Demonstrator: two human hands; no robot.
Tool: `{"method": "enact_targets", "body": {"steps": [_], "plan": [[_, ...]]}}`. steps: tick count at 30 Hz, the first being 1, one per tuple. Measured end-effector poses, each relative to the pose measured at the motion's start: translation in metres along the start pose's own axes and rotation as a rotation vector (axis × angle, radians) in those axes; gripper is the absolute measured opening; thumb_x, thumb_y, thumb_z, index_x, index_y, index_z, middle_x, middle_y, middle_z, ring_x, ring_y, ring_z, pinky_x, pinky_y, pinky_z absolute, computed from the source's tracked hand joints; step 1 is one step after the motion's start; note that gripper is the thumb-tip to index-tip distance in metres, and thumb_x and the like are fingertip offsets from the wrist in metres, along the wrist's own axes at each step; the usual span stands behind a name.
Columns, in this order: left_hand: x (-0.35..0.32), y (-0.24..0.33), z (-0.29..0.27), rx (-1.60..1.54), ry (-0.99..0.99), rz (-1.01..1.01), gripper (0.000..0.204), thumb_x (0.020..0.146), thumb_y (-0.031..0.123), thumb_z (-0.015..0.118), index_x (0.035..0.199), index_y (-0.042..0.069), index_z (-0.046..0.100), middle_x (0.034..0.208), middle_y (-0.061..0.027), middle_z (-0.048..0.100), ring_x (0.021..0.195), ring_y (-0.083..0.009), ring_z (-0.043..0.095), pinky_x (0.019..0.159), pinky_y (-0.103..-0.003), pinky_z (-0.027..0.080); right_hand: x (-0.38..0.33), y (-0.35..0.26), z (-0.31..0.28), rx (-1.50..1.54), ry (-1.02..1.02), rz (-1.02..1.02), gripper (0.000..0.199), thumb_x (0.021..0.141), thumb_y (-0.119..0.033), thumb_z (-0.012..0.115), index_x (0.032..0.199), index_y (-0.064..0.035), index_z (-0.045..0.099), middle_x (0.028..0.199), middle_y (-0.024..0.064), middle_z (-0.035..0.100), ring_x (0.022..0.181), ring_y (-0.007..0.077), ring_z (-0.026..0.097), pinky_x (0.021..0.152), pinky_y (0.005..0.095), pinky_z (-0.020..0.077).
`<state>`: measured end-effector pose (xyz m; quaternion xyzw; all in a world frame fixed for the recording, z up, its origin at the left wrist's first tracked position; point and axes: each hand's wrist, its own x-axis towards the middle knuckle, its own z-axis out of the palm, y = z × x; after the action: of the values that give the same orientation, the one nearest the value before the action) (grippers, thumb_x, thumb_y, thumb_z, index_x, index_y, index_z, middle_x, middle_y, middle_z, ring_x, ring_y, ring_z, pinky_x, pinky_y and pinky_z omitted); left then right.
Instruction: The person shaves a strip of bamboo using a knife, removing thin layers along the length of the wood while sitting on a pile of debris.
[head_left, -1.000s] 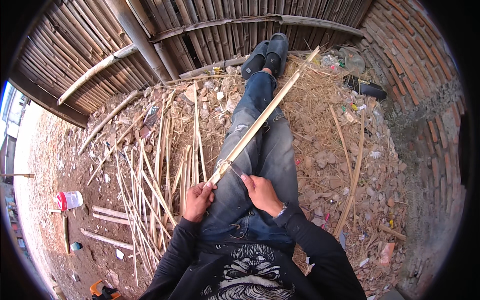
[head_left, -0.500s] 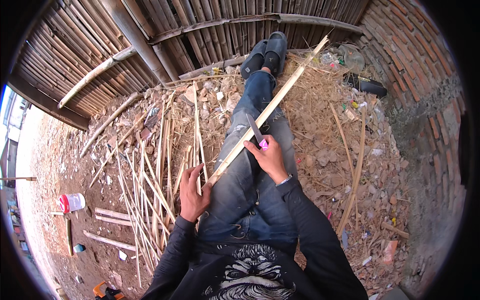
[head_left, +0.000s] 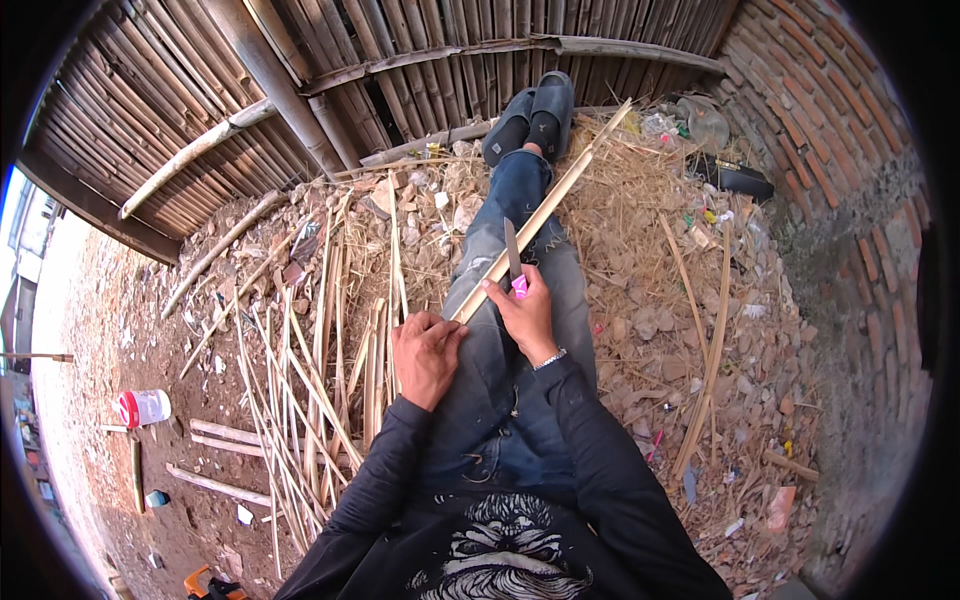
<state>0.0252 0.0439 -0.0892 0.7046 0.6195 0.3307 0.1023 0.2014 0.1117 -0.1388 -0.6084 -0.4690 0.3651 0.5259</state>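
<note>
I sit on the ground with my legs in blue jeans (head_left: 520, 240) stretched out. A long pale bamboo strip (head_left: 560, 195) lies along my legs toward my dark slippers (head_left: 532, 108). My left hand (head_left: 425, 355) grips the strip's near end on my left thigh. My right hand (head_left: 525, 310) holds a knife with a pink handle (head_left: 513, 258), its blade pointing away and resting on the strip.
Several split bamboo strips (head_left: 320, 380) lie piled on the ground to my left. Dry shavings and rubble (head_left: 680, 280) cover the ground on the right. A bamboo fence (head_left: 350, 70) stands ahead, a brick wall (head_left: 850, 180) at right. A red and white container (head_left: 143, 407) sits far left.
My right hand has slid the knife forward along the strip, away from my body. My left hand stays gripping the near end on my thigh.
</note>
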Motion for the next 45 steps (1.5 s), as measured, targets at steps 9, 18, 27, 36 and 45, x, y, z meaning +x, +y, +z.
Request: {"method": "enact_targets", "body": {"steps": [9, 18, 27, 36, 45], "plan": [[-0.029, -0.042, 0.0, -0.531, -0.027, -0.277, 0.02, 0.095, 0.012, 0.076, 0.085, 0.002, 0.06, 0.079, -0.0071, 0.064, 0.08, -0.0171, 0.062, 0.074, -0.03, 0.049, 0.0, -0.002, 0.005, 0.005, -0.019, 0.004, 0.042, 0.081, -0.024, 0.091, 0.104, -0.0031, 0.062, 0.079, -0.0006, 0.06, 0.067, 0.0103, 0.053, 0.064, 0.0307, 0.0474], [-0.057, -0.149, -0.074, -0.133, 0.29, -0.554, 0.088, 0.098, 0.022, 0.073, 0.163, -0.004, 0.019, 0.143, -0.0251, 0.052, 0.117, -0.0303, 0.064, 0.096, -0.042, 0.054, -0.005, -0.01, 0.007, -0.028, -0.006, -0.047, 0.048, 0.082, -0.028, 0.09, 0.109, -0.0013, 0.062, 0.082, 0.0022, 0.064, 0.07, 0.0123, 0.058, 0.066, 0.0324, 0.05], [-0.022, -0.028, -0.045, -0.098, -0.283, -0.241, 0.044, 0.105, 0.039, 0.06, 0.096, -0.002, 0.074, 0.071, -0.0235, 0.067, 0.073, -0.044, 0.07, 0.066, -0.052, 0.051, -0.029, -0.028, -0.002, -0.249, -0.027, -0.11, 0.047, 0.091, -0.038, 0.081, 0.111, 0.0006, 0.063, 0.068, 0.0083, 0.06, 0.064, 0.026, 0.062, 0.063, 0.0402, 0.0492], [-0.018, -0.036, -0.032, -0.389, -0.469, -0.193, 0.037, 0.103, 0.035, 0.064, 0.105, -0.003, 0.065, 0.078, -0.0281, 0.064, 0.082, -0.0463, 0.067, 0.072, -0.05, 0.049, -0.084, -0.049, -0.034, -0.316, -0.413, -0.278, 0.028, 0.107, -0.031, 0.057, 0.104, -0.0042, 0.059, 0.081, 0.0206, 0.068, 0.078, 0.0458, 0.066, 0.069, 0.0537, 0.0503], [-0.003, -0.023, -0.039, -0.345, -0.617, -0.282, 0.037, 0.103, 0.034, 0.064, 0.093, -0.002, 0.065, 0.075, -0.025, 0.062, 0.076, -0.0436, 0.065, 0.069, -0.049, 0.047, -0.085, -0.062, -0.026, -0.666, -0.511, -0.236, 0.052, 0.105, -0.046, 0.054, 0.082, -0.0014, 0.066, 0.07, 0.0258, 0.067, 0.069, 0.0482, 0.068, 0.065, 0.0573, 0.0534]]}}
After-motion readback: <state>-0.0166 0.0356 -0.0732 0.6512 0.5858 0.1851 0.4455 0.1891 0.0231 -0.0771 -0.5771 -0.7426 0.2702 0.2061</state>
